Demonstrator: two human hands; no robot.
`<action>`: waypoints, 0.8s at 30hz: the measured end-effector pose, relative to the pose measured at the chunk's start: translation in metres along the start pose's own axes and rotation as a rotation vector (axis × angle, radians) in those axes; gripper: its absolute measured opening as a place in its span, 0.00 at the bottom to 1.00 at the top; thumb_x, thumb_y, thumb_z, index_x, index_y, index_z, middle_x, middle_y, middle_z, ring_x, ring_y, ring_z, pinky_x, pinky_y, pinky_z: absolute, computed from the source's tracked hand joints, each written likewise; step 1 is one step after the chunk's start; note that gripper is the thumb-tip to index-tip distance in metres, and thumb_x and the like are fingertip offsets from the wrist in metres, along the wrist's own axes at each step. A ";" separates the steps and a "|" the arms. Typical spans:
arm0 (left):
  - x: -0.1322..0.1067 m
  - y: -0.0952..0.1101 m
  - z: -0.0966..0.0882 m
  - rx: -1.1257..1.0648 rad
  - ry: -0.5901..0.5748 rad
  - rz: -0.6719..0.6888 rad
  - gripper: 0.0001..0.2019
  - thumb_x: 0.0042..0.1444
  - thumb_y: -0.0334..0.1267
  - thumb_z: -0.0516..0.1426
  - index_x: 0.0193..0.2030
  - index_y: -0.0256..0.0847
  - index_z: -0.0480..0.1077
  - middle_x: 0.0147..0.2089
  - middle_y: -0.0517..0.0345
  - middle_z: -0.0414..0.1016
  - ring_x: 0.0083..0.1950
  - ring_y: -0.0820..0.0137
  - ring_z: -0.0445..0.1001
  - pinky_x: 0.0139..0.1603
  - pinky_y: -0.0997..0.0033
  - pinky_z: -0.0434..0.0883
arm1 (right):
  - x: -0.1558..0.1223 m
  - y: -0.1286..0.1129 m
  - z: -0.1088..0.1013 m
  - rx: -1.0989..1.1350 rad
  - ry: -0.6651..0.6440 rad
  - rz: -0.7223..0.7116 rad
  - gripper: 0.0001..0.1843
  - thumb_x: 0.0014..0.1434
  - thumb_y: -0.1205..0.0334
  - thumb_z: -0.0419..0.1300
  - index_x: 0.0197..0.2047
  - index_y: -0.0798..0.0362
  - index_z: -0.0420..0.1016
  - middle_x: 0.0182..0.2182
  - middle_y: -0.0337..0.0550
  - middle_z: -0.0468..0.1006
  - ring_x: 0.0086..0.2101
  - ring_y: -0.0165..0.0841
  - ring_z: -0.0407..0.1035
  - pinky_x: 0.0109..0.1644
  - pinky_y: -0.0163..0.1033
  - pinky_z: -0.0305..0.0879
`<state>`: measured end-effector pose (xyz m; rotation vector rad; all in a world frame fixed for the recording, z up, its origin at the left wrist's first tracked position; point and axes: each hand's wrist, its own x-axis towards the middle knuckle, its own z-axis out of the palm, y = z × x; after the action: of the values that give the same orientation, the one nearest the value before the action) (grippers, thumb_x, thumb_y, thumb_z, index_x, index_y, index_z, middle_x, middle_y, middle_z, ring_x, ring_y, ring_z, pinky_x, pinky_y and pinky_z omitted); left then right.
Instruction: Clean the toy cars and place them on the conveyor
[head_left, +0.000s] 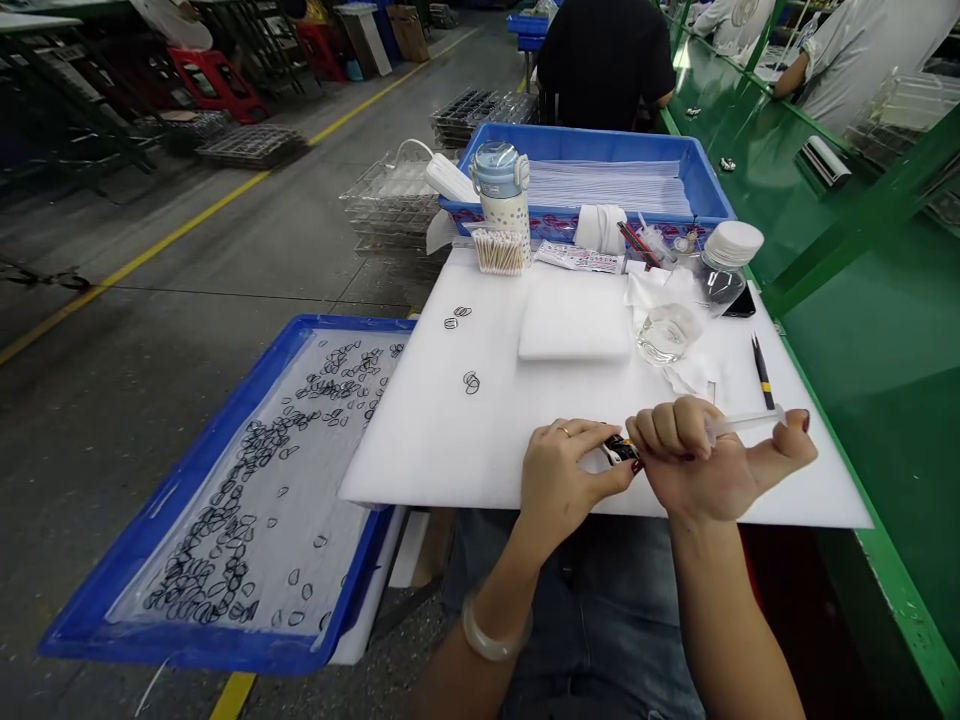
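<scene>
Pinched between the thumb and fingers of my left hand (562,475) is a small black-and-white toy car (619,449), partly hidden by the fingers. My right hand (701,455) is wrapped round a translucent syringe (742,422), with the thumb against its plunger end. The syringe's tip is hidden behind the fingers, close beside the car. Both hands are above the front part of a white foam board (435,440). A white foam block (576,320) lies beyond them, and black tweezers (762,372) rest at the right.
Black rings (471,382) lie on the board's left side; many more fill a blue tray (187,450). Behind stand cotton swabs (499,252), a cup (501,185), a clear bottle (724,268) and a blue bin (585,140). A green conveyor (885,320) runs along the right.
</scene>
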<state>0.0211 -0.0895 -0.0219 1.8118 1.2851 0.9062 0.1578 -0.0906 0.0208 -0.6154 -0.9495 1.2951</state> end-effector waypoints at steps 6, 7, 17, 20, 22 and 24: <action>0.000 -0.001 0.000 0.010 0.006 0.000 0.12 0.50 0.41 0.68 0.43 0.50 0.79 0.45 0.62 0.83 0.50 0.59 0.77 0.54 0.53 0.66 | 0.001 0.002 0.003 -0.011 0.023 -0.018 0.36 0.55 0.26 0.44 0.17 0.50 0.50 0.14 0.33 0.42 0.16 0.28 0.40 0.22 0.38 0.42; 0.000 -0.001 0.000 0.010 0.006 0.002 0.12 0.50 0.41 0.68 0.43 0.50 0.79 0.45 0.62 0.83 0.50 0.59 0.77 0.54 0.53 0.66 | 0.000 0.002 0.003 -0.010 0.032 -0.020 0.36 0.55 0.26 0.44 0.17 0.50 0.50 0.14 0.33 0.42 0.16 0.27 0.40 0.22 0.38 0.42; -0.002 0.000 0.001 -0.006 0.008 -0.007 0.11 0.50 0.40 0.69 0.42 0.50 0.79 0.45 0.63 0.83 0.50 0.60 0.77 0.55 0.53 0.65 | -0.001 0.003 0.007 -0.062 0.062 -0.066 0.36 0.57 0.26 0.44 0.17 0.50 0.49 0.14 0.34 0.43 0.17 0.28 0.40 0.23 0.39 0.42; -0.001 0.000 0.001 -0.007 0.010 -0.005 0.11 0.50 0.39 0.69 0.42 0.50 0.79 0.45 0.64 0.83 0.50 0.60 0.77 0.55 0.53 0.65 | -0.001 0.003 0.008 -0.084 0.062 -0.082 0.36 0.57 0.26 0.44 0.17 0.50 0.49 0.13 0.34 0.43 0.16 0.28 0.40 0.22 0.39 0.42; -0.001 0.000 0.001 -0.005 0.012 -0.002 0.11 0.50 0.39 0.69 0.42 0.50 0.79 0.45 0.64 0.83 0.49 0.61 0.77 0.54 0.54 0.65 | -0.001 0.003 0.009 -0.091 0.075 -0.086 0.36 0.56 0.26 0.45 0.17 0.50 0.49 0.13 0.34 0.43 0.16 0.28 0.40 0.23 0.39 0.42; 0.000 0.000 0.001 -0.004 0.014 -0.002 0.11 0.50 0.38 0.69 0.42 0.50 0.79 0.44 0.64 0.83 0.49 0.61 0.78 0.54 0.54 0.65 | -0.002 0.003 0.011 -0.092 0.100 -0.092 0.36 0.56 0.26 0.46 0.17 0.50 0.50 0.13 0.34 0.43 0.16 0.28 0.41 0.23 0.39 0.42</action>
<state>0.0220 -0.0901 -0.0221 1.8042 1.2924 0.9209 0.1467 -0.0931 0.0239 -0.6929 -0.9481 1.1337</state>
